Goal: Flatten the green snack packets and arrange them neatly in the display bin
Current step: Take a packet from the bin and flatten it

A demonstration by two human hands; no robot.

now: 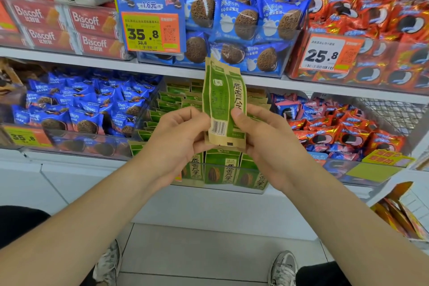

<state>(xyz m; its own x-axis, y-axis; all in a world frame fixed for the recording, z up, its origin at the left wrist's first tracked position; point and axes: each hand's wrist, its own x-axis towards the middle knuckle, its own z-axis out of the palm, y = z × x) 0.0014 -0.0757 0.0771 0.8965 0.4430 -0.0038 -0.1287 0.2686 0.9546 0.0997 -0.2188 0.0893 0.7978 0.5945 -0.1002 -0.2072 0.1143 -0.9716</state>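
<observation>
Pinching upright green packets (223,100) w/ L hand (180,132) & R hand (262,130), thumbs in front; display bin (232,189) just below, behind hands

Bright, even store light; wide-angle bending and softness at edges

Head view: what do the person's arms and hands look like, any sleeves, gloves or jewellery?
The left arm and right arm are bare to the frame edge, with no sleeves in view. The left hand and right hand wear no gloves; no rings, watch or bracelet show.
</observation>
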